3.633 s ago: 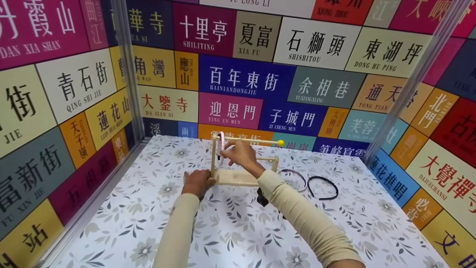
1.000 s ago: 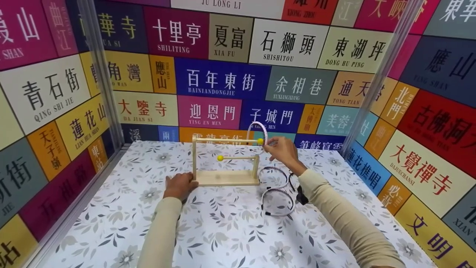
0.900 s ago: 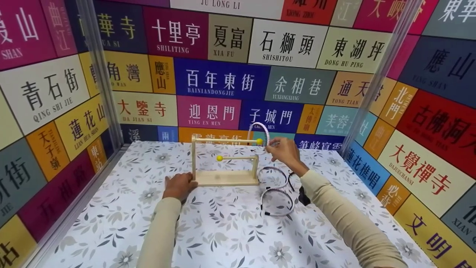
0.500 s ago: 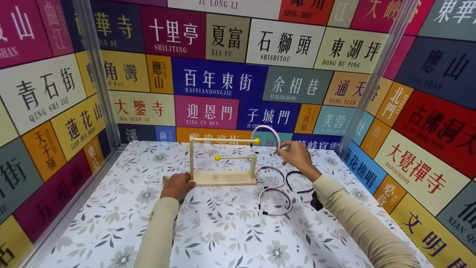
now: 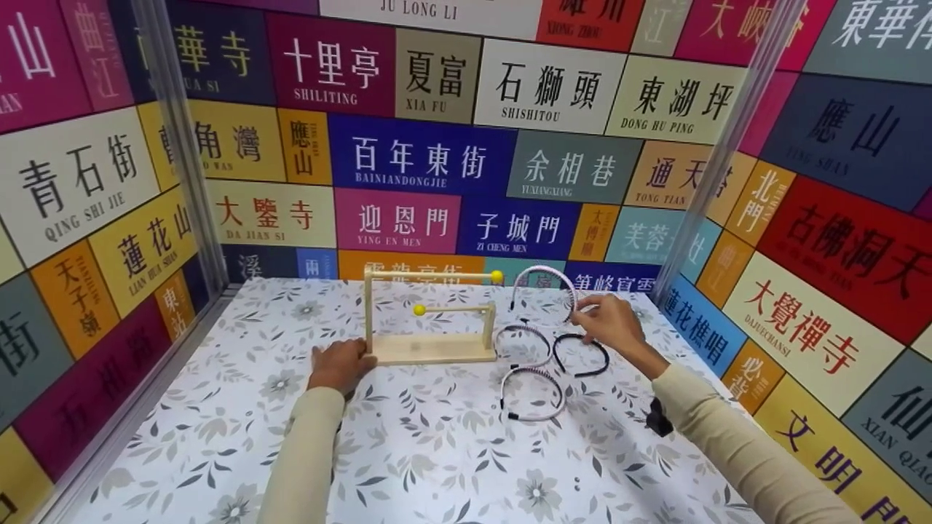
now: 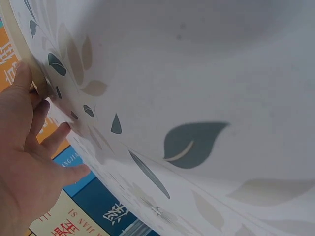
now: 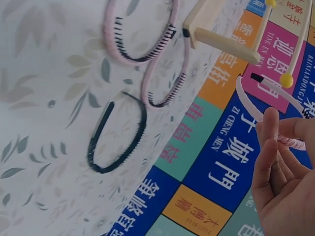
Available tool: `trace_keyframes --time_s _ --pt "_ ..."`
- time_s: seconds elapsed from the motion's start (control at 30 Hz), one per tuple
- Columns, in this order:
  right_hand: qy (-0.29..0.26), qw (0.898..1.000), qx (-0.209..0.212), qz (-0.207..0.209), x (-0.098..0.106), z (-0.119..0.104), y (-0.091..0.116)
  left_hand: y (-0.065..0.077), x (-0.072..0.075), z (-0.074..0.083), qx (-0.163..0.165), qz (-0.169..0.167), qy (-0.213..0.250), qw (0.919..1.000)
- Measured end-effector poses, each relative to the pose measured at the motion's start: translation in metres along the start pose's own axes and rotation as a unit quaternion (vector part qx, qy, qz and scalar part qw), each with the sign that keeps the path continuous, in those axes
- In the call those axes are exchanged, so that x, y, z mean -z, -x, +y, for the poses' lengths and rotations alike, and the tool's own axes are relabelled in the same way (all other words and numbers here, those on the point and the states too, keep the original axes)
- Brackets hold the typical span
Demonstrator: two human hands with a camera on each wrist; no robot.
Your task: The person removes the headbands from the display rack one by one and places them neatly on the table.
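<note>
A pale wooden stand (image 5: 429,349) has two horizontal rods, each tipped with a yellow ball. My left hand (image 5: 339,365) holds the left end of its base; in the left wrist view the thumb and index finger meet the wood (image 6: 34,73). My right hand (image 5: 610,320) pinches a pink toothed headband (image 7: 248,105) by its side, raised right of the upper rod's ball (image 5: 496,276). The band's black-tipped ends point towards the stand. Neither rod carries anything.
Two pinkish headbands lie right of the stand, one close to its base (image 5: 524,327) and one nearer me (image 5: 539,418). A black headband (image 5: 604,356) lies beside them, below my right hand. Sign-printed walls enclose the flower-patterned tabletop (image 5: 408,451).
Earlier, my right hand had the pink headband at the upper rod's left end. It has since moved right along the rod, off past the ball and away. My left hand stays at the base.
</note>
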State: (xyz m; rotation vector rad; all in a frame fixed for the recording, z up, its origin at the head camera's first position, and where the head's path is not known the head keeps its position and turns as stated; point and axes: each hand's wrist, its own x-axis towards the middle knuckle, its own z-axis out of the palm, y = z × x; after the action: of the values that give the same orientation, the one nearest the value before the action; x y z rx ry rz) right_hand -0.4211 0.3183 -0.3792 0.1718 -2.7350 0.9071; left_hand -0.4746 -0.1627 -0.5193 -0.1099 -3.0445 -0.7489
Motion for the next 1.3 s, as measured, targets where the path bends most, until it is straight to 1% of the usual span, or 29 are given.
trace_keyframes --time_s 0.03,0.27,0.47,0.57,0.73,0.9,1.07,1.17,1.3 --pt "-0.001 1.000 0.001 -0.005 0.001 0.004 0.003 0.000 0.000 0.000 0.001 0.000 0.001 1.0000" --pt "-0.011 0.999 -0.026 -0.039 0.010 0.029 0.025 -0.001 0.000 -0.003 -0.006 -0.003 0.004 1.0000" --pt "-0.009 0.997 -0.041 -0.062 0.018 0.043 0.046 0.000 0.000 -0.002 -0.010 0.003 0.000 0.9999" --pt "-0.023 0.996 -0.048 -0.070 0.021 0.051 0.057 0.001 -0.001 0.000 -0.014 0.004 -0.002 0.9999" --pt "-0.047 0.992 -0.059 -0.100 0.028 0.067 0.075 0.003 0.000 0.001 -0.009 0.001 0.000 1.0000" --pt "-0.066 0.987 -0.070 -0.131 0.037 0.082 0.088 0.002 0.001 -0.001 -0.010 0.000 0.000 1.0000" --pt "-0.089 0.978 -0.078 -0.170 0.047 0.097 0.098 0.003 0.001 0.000 -0.008 0.000 -0.002 1.0000" --pt "-0.108 0.968 -0.092 -0.205 0.048 0.104 0.102 0.001 0.000 -0.001 -0.006 -0.004 -0.003 1.0000" --pt "-0.124 0.953 -0.114 -0.250 0.045 0.115 0.105 0.000 -0.002 -0.001 -0.001 -0.011 0.004 0.9999"
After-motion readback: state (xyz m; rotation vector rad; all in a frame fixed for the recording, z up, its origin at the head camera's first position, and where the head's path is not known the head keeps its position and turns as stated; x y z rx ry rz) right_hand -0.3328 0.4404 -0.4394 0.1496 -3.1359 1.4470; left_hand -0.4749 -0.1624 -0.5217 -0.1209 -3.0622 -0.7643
